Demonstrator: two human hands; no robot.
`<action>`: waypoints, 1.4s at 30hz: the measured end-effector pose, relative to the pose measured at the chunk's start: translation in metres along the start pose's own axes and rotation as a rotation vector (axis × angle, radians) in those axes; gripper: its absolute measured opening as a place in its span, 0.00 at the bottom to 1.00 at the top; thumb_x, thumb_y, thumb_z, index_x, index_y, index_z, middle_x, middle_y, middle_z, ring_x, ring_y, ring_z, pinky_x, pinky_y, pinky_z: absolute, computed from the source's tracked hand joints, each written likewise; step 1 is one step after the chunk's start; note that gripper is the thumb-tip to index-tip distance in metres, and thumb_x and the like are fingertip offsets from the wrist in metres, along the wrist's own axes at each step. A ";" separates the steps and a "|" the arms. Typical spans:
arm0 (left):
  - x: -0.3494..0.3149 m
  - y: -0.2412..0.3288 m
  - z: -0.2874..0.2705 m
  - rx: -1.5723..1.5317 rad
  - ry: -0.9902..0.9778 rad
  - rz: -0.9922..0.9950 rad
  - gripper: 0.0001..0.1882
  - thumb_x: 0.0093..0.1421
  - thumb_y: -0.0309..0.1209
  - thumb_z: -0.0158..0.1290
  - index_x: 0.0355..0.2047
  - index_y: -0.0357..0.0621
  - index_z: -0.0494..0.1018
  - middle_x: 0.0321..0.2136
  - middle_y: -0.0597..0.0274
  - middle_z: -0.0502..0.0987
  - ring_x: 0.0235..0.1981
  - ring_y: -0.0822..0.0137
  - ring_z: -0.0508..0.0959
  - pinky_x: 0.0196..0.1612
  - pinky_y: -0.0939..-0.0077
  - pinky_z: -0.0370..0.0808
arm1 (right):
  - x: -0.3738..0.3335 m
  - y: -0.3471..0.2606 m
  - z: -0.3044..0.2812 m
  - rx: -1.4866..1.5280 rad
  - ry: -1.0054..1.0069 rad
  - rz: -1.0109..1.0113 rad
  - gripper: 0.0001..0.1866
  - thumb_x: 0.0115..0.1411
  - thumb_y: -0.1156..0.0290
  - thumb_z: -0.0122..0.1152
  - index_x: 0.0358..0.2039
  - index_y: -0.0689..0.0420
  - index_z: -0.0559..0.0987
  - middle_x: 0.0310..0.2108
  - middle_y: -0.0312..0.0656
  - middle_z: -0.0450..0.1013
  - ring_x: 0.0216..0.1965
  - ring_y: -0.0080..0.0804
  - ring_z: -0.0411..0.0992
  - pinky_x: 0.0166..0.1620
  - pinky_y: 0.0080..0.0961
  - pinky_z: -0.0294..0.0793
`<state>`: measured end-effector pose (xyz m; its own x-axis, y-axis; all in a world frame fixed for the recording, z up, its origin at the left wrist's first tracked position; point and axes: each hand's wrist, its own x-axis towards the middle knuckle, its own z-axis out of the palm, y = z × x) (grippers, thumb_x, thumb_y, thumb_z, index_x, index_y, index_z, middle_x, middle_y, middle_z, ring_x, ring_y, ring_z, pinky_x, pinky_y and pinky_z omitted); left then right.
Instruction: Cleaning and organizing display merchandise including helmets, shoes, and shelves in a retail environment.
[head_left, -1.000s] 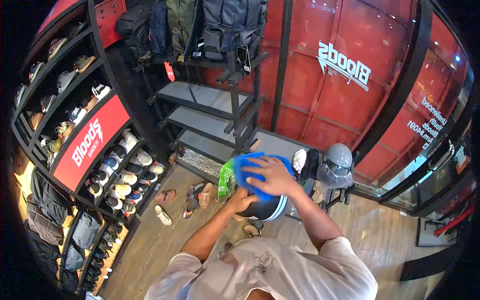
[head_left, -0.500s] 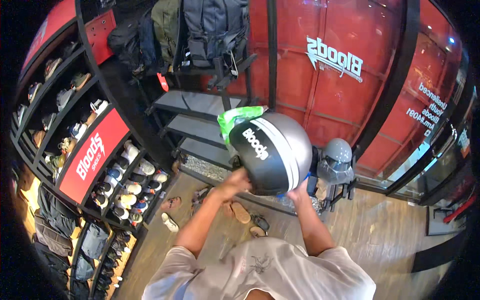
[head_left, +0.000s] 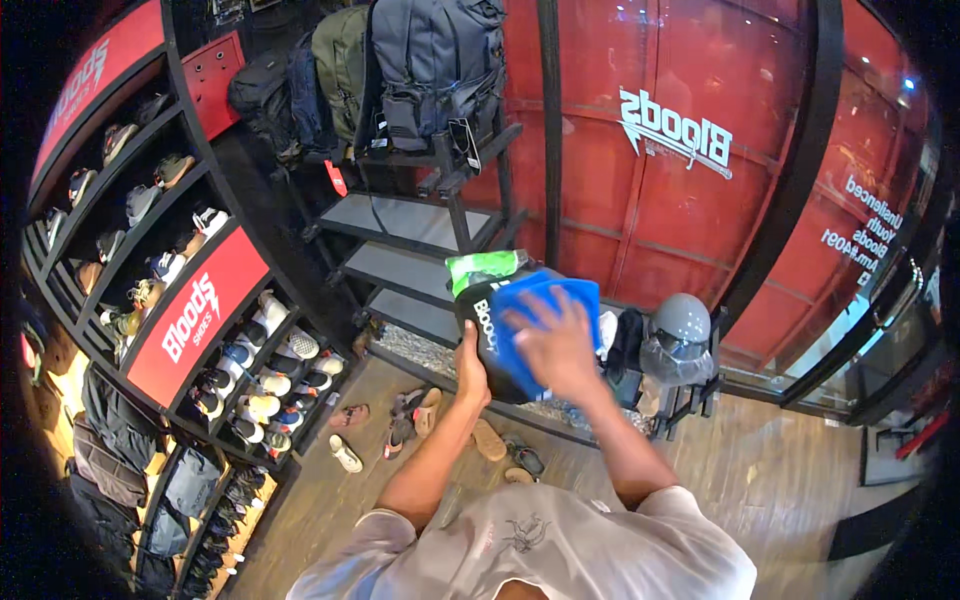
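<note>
A black helmet (head_left: 483, 330) with white lettering is held up in front of me, its left part showing and the rest covered. My left hand (head_left: 469, 368) grips its lower left edge, thumb upward. A blue cloth (head_left: 573, 292) lies over the helmet's right side. On top of the cloth, my right hand (head_left: 556, 345) presses with fingers spread, a little blurred by motion. Bright green plastic (head_left: 475, 267) pokes out at the helmet's upper left.
A grey helmet (head_left: 681, 322) in clear wrap sits on the rack to the right. Behind stand stepped grey shelves (head_left: 405, 217) and backpacks (head_left: 436, 70). Shoe shelving (head_left: 215, 310) fills the left. Several sandals (head_left: 427, 412) lie on the wooden floor.
The blue cloth, barely visible before under the helmet, is now spread over its side. My right hand has moved from the lower edge onto the cloth, and the helmet has turned.
</note>
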<state>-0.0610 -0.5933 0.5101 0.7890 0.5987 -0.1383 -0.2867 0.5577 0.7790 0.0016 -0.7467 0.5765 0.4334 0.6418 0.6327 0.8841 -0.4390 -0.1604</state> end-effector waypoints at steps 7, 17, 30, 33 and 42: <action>-0.003 -0.009 -0.029 0.391 -0.087 0.285 0.27 0.67 0.48 0.42 0.38 0.31 0.74 0.32 0.60 0.78 0.37 0.70 0.74 0.42 0.73 0.70 | -0.027 0.078 0.036 0.349 0.032 0.410 0.23 0.69 0.61 0.38 0.52 0.64 0.72 0.59 0.58 0.62 0.60 0.52 0.61 0.63 0.38 0.58; -0.026 0.013 -0.029 0.633 -0.034 0.489 0.26 0.67 0.46 0.42 0.27 0.32 0.72 0.23 0.66 0.74 0.28 0.74 0.68 0.32 0.72 0.67 | -0.018 0.021 0.023 0.259 -0.027 0.273 0.23 0.66 0.60 0.44 0.60 0.51 0.69 0.66 0.47 0.54 0.67 0.61 0.47 0.63 0.58 0.50; -0.039 0.011 -0.044 0.662 0.027 0.471 0.25 0.68 0.46 0.40 0.35 0.32 0.74 0.30 0.62 0.77 0.34 0.72 0.73 0.39 0.71 0.71 | 0.001 -0.008 0.032 0.220 -0.085 0.040 0.25 0.63 0.59 0.49 0.59 0.54 0.69 0.66 0.48 0.55 0.67 0.57 0.48 0.65 0.55 0.49; -0.026 0.010 -0.065 0.515 0.070 0.467 0.21 0.67 0.41 0.40 0.36 0.34 0.74 0.32 0.62 0.78 0.34 0.70 0.74 0.40 0.71 0.71 | 0.008 -0.071 0.009 0.143 -0.101 -0.182 0.27 0.62 0.56 0.50 0.60 0.51 0.68 0.65 0.42 0.58 0.67 0.53 0.50 0.64 0.54 0.48; -0.033 0.023 -0.068 0.427 0.114 0.459 0.23 0.67 0.45 0.42 0.36 0.36 0.75 0.32 0.65 0.77 0.34 0.74 0.73 0.41 0.73 0.71 | 0.024 -0.063 0.024 0.154 -0.112 -0.067 0.28 0.63 0.53 0.49 0.61 0.47 0.67 0.66 0.42 0.56 0.68 0.52 0.48 0.65 0.54 0.46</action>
<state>-0.1305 -0.5609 0.4914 0.5676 0.7928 0.2221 -0.3215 -0.0350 0.9463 -0.0392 -0.6889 0.5838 0.3820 0.7360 0.5589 0.9241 -0.2971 -0.2404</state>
